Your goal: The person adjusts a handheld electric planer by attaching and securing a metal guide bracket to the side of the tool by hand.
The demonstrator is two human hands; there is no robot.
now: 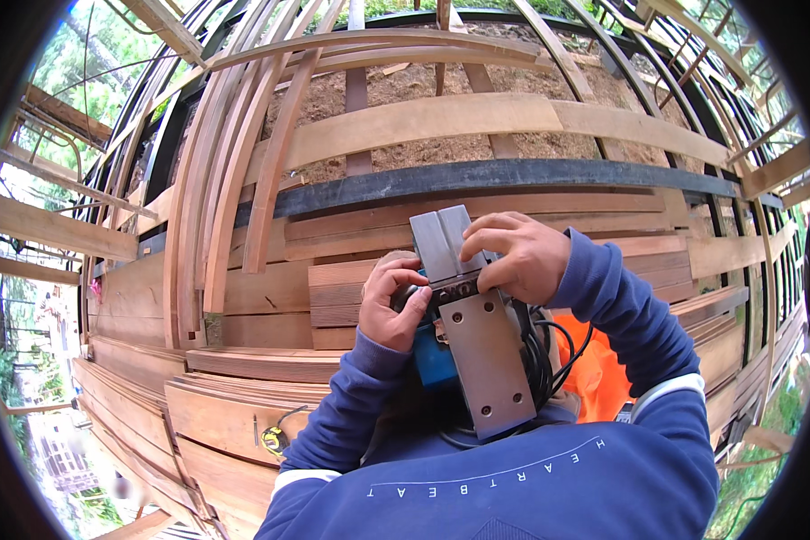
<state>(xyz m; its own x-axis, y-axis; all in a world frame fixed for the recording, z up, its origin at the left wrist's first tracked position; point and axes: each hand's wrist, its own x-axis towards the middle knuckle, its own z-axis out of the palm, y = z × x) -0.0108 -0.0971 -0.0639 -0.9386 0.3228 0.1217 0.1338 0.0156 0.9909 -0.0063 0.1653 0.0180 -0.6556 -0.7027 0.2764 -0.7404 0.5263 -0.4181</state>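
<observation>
An electric hand planer rests sole-up against my lap, its metal base plates facing me and part of its blue body showing at the left. The shorter grey plate with a groove lies at the far end. Between the two plates is the dark cutter opening. My left hand is closed around the planer's left side, with thumb and fingers beside the opening. My right hand bends its fingers over the grey plate's right edge, thumb close to the opening. Anything small under those fingertips is hidden.
A coiled black cord lies right of the planer, beside bright orange cloth. Stacked boards surround me, with a yellow tape measure at lower left. Long battens slope down at left. A dark beam crosses ahead; bare soil lies beyond.
</observation>
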